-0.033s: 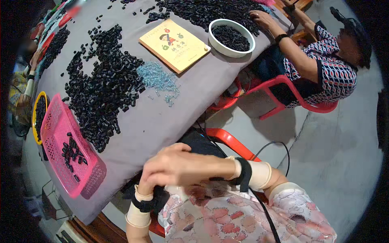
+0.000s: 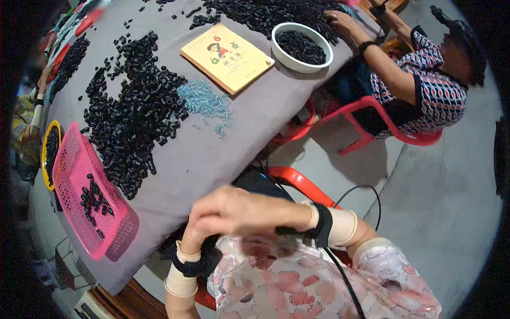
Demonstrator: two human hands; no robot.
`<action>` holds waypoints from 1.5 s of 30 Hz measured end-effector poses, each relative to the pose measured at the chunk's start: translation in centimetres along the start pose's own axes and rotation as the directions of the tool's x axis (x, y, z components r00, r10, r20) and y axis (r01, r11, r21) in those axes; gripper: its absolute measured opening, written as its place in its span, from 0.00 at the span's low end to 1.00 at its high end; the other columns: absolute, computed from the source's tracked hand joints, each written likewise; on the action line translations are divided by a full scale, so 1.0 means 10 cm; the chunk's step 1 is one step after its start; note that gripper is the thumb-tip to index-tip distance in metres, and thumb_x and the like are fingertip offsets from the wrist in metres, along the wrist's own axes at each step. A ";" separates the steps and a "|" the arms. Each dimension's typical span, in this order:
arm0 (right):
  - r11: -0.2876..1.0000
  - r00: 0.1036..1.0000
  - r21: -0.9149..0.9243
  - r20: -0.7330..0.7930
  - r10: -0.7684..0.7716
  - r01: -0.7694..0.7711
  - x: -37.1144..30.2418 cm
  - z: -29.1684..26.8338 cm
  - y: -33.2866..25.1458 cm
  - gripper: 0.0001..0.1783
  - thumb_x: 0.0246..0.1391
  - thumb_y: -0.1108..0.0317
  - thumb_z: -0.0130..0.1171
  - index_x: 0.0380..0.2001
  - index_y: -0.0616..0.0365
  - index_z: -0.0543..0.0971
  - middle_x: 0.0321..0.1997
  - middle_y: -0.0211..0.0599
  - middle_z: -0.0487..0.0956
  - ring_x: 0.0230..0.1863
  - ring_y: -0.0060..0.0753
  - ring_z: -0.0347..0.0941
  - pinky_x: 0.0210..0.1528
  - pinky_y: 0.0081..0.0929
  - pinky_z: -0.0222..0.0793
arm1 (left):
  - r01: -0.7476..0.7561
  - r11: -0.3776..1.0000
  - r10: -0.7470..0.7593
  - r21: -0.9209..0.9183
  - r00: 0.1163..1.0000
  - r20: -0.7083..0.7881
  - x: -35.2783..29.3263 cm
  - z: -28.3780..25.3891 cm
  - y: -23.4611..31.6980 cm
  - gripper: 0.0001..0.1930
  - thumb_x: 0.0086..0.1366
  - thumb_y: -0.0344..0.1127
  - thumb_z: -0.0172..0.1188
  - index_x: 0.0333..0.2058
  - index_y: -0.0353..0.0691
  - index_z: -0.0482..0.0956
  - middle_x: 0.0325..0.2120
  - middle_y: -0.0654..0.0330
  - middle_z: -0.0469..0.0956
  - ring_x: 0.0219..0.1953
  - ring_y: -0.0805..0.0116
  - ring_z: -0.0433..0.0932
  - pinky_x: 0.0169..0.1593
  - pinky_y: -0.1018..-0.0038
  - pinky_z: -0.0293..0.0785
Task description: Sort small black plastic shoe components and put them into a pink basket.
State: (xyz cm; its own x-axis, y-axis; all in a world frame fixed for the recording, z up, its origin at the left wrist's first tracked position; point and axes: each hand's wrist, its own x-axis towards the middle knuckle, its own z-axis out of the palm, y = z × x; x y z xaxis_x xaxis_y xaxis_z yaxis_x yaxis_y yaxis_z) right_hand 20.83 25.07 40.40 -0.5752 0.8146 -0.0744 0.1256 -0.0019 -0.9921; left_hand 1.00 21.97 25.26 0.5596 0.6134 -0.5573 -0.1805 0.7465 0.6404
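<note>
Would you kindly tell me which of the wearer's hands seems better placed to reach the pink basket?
Probably the left hand: its forearm lies nearer the pink basket, while the right forearm comes from farther right. The right hand partly covers the left, though.

Worn on the head, left one of a side-by-side fisheye pair. Looking down and forward from above, upright, unmirrored. Nearest to the patterned shirt, right hand and left hand, all on the near side. Covering the grey-clothed table from near edge to the far black pile. Reaching left past the pink basket, right past a seated co-worker and onto grey floor. Catching the table edge on a diagonal, near left to far right. Bending straight edges toward the rim, going black at the corners.
</note>
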 end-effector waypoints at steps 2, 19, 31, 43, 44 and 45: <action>0.999 0.991 -0.005 -0.126 -0.055 0.054 -0.01 -0.14 0.15 0.09 0.52 0.68 0.51 0.32 0.62 0.76 0.27 0.37 0.78 0.29 0.26 0.73 0.34 0.23 0.69 | -0.587 0.157 0.340 0.794 0.787 0.514 0.09 0.64 0.55 0.14 0.59 0.36 0.54 0.40 0.33 0.74 0.37 0.55 0.77 0.42 0.66 0.75 0.46 0.71 0.70; 0.914 0.993 -0.390 0.022 -0.112 0.112 0.88 -0.77 -1.13 0.10 0.48 0.65 0.57 0.30 0.60 0.80 0.23 0.29 0.78 0.25 0.18 0.73 0.28 0.17 0.69 | -0.620 0.497 -0.008 0.607 0.697 0.717 0.51 1.71 0.44 0.20 0.58 0.35 0.53 0.47 0.29 0.70 0.42 0.45 0.74 0.45 0.53 0.74 0.50 0.68 0.69; 0.917 1.000 -0.398 0.001 0.004 -0.003 0.83 -0.86 -0.97 0.11 0.49 0.64 0.57 0.31 0.60 0.80 0.24 0.29 0.78 0.26 0.18 0.72 0.29 0.17 0.69 | -0.661 0.549 -0.222 0.512 0.476 0.851 0.45 2.56 -0.10 0.35 0.46 0.38 0.65 0.51 0.29 0.59 0.45 0.39 0.68 0.50 0.45 0.67 0.54 0.61 0.64; 0.910 0.999 -0.415 0.026 0.024 -0.010 0.82 -0.92 -1.12 0.12 0.50 0.64 0.58 0.32 0.61 0.79 0.26 0.29 0.78 0.28 0.17 0.72 0.30 0.16 0.69 | -0.631 0.372 -0.403 0.680 0.550 0.731 0.74 2.53 -0.42 0.12 0.47 0.39 0.57 0.26 0.36 0.74 0.26 0.53 0.78 0.26 0.56 0.76 0.30 0.64 0.70; 0.910 0.999 -0.415 0.023 0.028 -0.016 0.80 -0.93 -1.12 0.12 0.50 0.64 0.58 0.33 0.61 0.79 0.26 0.29 0.78 0.28 0.17 0.72 0.30 0.16 0.69 | -0.566 0.419 -0.416 0.711 0.576 0.704 0.79 2.38 -0.38 0.12 0.48 0.38 0.57 0.28 0.36 0.75 0.25 0.54 0.78 0.26 0.58 0.76 0.30 0.65 0.70; 0.910 0.999 -0.415 0.024 0.028 -0.016 0.79 -0.94 -1.14 0.12 0.50 0.64 0.58 0.33 0.61 0.79 0.26 0.29 0.78 0.28 0.17 0.72 0.30 0.16 0.69 | -0.494 0.459 -0.429 0.738 0.604 0.672 0.82 2.23 -0.16 0.12 0.48 0.38 0.58 0.30 0.36 0.75 0.25 0.54 0.77 0.26 0.60 0.76 0.30 0.66 0.71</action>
State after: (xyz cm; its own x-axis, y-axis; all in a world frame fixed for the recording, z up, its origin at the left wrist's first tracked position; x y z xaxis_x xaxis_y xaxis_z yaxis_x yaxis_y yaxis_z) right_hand 22.46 36.97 52.08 -0.5907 0.8000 -0.1050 0.4588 0.2260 -0.8593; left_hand 23.91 20.06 31.51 0.9588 -0.1224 -0.2565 0.2375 -0.1509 0.9596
